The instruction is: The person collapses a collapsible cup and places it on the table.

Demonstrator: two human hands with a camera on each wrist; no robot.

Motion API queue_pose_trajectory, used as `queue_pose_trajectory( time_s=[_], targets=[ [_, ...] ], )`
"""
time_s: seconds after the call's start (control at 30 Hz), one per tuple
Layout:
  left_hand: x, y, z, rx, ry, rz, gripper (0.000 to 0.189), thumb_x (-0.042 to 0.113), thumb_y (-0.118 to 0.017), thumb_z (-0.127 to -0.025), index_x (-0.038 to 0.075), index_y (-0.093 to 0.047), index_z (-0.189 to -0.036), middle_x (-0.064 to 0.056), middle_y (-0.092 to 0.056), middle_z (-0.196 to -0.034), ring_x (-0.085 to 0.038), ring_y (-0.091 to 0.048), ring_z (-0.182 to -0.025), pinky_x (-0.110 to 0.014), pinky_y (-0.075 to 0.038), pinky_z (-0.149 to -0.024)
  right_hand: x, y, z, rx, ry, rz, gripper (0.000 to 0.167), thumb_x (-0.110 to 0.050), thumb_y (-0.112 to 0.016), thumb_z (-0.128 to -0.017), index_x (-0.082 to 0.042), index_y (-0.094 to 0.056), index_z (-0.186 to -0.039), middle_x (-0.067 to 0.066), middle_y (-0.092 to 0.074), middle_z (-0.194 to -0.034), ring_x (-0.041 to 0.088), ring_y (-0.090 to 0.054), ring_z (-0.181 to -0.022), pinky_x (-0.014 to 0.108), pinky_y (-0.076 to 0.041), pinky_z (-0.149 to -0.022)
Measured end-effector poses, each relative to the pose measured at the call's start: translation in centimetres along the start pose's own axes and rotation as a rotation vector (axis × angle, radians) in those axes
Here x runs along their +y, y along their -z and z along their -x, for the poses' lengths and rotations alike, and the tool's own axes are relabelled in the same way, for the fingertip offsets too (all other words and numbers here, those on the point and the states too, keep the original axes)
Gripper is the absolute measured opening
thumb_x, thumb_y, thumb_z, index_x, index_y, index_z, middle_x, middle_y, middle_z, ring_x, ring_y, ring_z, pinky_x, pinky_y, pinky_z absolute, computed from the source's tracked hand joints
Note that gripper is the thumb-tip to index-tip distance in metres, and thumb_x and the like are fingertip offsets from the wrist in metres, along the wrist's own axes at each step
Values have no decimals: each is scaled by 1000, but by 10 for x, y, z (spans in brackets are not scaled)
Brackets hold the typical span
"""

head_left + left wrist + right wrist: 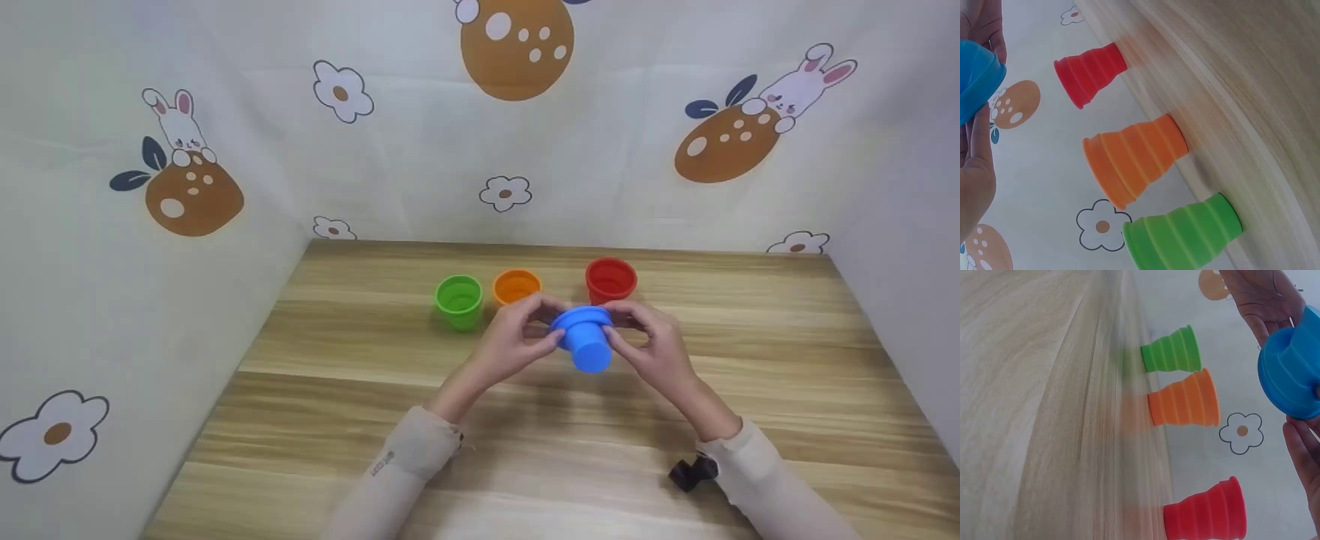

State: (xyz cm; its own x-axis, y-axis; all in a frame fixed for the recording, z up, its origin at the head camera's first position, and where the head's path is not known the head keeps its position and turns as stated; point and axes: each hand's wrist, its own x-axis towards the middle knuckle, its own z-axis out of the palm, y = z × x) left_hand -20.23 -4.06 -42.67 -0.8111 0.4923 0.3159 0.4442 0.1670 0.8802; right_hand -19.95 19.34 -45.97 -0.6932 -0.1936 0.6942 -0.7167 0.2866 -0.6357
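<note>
A wood-grain tabletop point(262, 450), closed in on three sides by pale walls point(412, 135) printed with rabbits point(178, 129) and flowers point(505, 184), suggests a screened-off workspace. Whether home or office, I cannot tell.

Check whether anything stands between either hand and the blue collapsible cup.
Nothing visible does: the left hand and the right hand hold the blue collapsible cup from opposite sides. The green cup, orange cup and red cup stand farther back.
</note>
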Motion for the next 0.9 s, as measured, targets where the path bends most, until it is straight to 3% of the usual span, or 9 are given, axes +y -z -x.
queue_pose_trajectory(
  time_s=[0.3, 0.53, 0.7, 0.9],
  targets=[
    [3, -4, -1, -18, 27, 30, 32, 6, -66, -93, -2, -55, -122, -18, -65, -119, -25, -66, -109, -26, -58, -93, -1, 0, 1, 25, 24, 120, 33, 15, -74, -78, 5, -69, -109, 18, -74, -101, 2, -70, -91, 9, -53, -85],
    [2, -4, -4, -70, 48, 50, 33, 8, -62, -97, 1, -55, -128, -15, -64, -124, -21, -64, -107, -26, -56, -96, -2, 1, 1, -12, 18, 103, 29, 8, -75, -82, 2, -71, -109, 16, -75, -100, 16, -72, -83, 10, -55, -82],
    [0, -6, -6, -62, 51, 53, 32, 7, -61, -96, 1, -54, -127, -15, -62, -125, -21, -62, -108, -26, -55, -97, -4, 1, 1, -35, -105, 30, 30, 8, -73, -83, -1, -71, -112, 12, -75, -104, 11, -71, -88, 13, -57, -79],
    [1, -8, -6, -50, 10, 76, 33, 4, -60, -97, -2, -52, -128, -18, -60, -128, -25, -61, -112, -27, -53, -101, -5, 2, -1, -82, -286, -182, 28, 10, -64, -89, 6, -64, -116, -5, -71, -108, 8, -66, -96, 15, -55, -87]
  ],
)
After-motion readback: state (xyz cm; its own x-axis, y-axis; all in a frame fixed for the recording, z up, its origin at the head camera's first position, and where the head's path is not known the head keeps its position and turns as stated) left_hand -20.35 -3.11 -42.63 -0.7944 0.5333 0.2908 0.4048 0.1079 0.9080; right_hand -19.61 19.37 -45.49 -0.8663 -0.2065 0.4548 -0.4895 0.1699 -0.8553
